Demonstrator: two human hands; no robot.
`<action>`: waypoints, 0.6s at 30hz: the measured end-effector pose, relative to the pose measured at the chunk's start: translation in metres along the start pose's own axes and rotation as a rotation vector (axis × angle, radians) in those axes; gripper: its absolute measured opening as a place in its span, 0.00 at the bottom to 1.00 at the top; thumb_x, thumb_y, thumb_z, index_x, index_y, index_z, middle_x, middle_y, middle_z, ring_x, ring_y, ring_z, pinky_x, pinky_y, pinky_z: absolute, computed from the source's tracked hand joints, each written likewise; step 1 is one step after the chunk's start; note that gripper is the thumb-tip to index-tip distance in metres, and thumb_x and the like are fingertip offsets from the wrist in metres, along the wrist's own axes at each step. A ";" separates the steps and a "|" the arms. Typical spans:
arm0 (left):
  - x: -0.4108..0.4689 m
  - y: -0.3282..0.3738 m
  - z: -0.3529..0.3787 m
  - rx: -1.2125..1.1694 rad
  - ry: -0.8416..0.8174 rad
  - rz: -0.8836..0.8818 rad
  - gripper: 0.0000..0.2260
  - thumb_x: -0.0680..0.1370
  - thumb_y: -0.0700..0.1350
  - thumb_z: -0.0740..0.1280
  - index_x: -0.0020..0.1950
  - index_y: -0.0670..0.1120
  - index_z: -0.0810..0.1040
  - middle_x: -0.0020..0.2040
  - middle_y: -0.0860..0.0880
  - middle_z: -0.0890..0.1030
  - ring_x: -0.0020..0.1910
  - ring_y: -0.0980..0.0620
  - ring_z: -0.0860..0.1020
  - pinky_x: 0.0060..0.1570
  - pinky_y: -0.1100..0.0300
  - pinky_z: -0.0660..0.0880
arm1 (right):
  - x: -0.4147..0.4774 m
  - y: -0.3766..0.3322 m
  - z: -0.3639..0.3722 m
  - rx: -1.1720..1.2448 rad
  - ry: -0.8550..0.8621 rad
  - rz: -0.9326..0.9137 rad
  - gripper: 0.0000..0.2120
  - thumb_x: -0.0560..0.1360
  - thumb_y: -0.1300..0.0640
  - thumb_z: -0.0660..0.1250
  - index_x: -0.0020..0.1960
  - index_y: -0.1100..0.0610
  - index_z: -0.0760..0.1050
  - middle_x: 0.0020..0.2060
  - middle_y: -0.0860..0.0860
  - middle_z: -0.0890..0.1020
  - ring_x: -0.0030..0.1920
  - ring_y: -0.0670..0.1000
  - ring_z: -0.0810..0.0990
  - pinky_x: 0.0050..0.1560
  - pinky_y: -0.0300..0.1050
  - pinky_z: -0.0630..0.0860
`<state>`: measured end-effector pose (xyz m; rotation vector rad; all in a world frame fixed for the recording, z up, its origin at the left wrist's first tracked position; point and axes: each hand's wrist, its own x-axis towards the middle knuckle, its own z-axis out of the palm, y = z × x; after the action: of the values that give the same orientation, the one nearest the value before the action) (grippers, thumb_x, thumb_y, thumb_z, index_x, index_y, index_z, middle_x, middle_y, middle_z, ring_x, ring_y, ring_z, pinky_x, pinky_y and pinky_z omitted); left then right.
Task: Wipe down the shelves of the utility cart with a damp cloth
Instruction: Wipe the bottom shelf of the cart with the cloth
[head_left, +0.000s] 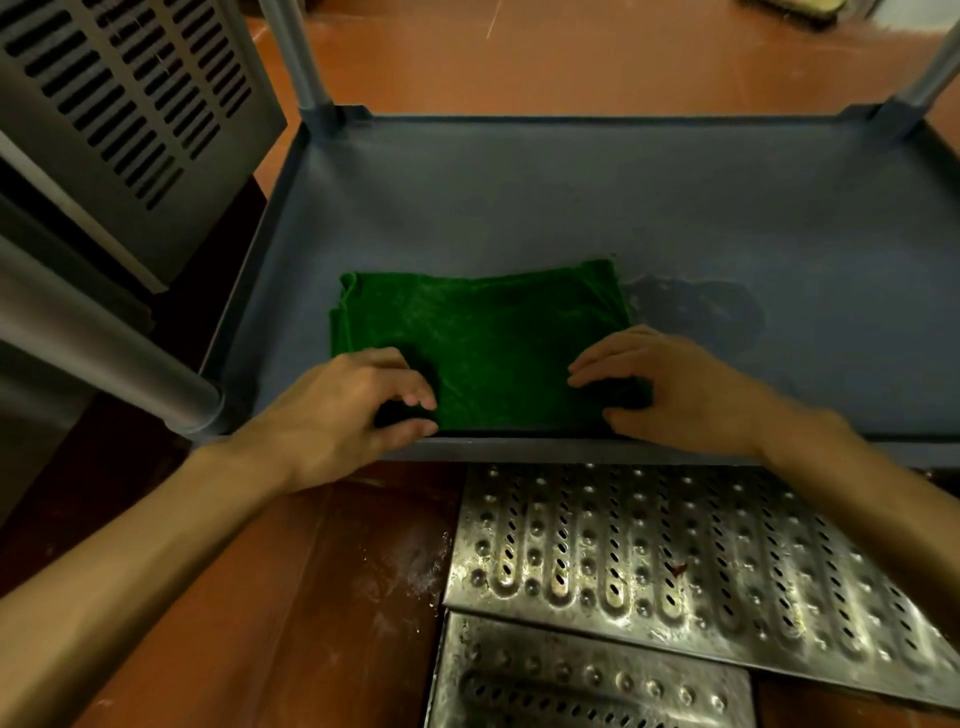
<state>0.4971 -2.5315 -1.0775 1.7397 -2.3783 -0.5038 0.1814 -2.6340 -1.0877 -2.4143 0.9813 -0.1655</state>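
Under me runs a reddish-brown tiled floor, dusted pale in one spot near my left forearm. On it stands the grey-blue cart shelf, a shallow tray with a raised rim and a round post at each corner. Two perforated metal grates lie on the floor just in front of the shelf's near rim, one overlapping the other. A grey slotted panel stands to the left of the cart.

The green cloth lies folded flat on the shelf, in the near-left part, its near edge along the rim. A dark wet patch shows on the shelf just beside its far-right corner.

My left hand pinches the cloth's near-left corner between curled fingers and thumb. My right hand grips the near-right corner the same way, fingers on top, thumb by the rim.
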 end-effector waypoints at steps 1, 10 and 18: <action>-0.001 0.001 -0.001 0.014 -0.012 -0.006 0.14 0.77 0.58 0.67 0.59 0.55 0.81 0.55 0.57 0.76 0.52 0.57 0.77 0.52 0.54 0.78 | -0.002 0.001 0.001 -0.007 0.007 -0.006 0.21 0.70 0.58 0.75 0.62 0.47 0.80 0.63 0.41 0.77 0.65 0.42 0.69 0.72 0.42 0.63; 0.002 0.008 0.009 0.278 0.050 0.005 0.14 0.79 0.49 0.65 0.64 0.49 0.79 0.60 0.49 0.76 0.58 0.48 0.77 0.47 0.53 0.79 | -0.007 0.005 0.020 -0.141 0.201 -0.085 0.12 0.79 0.53 0.66 0.60 0.56 0.79 0.70 0.50 0.74 0.72 0.48 0.68 0.71 0.45 0.67; 0.005 -0.007 0.015 0.025 0.145 -0.096 0.18 0.81 0.55 0.50 0.60 0.46 0.72 0.57 0.49 0.74 0.55 0.49 0.74 0.57 0.50 0.74 | 0.006 -0.005 0.015 0.019 0.202 0.112 0.14 0.83 0.49 0.54 0.61 0.56 0.70 0.70 0.47 0.73 0.43 0.40 0.78 0.47 0.39 0.67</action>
<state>0.4973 -2.5351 -1.0946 1.8412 -2.2200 -0.3489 0.1932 -2.6288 -1.0990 -2.3517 1.1951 -0.3827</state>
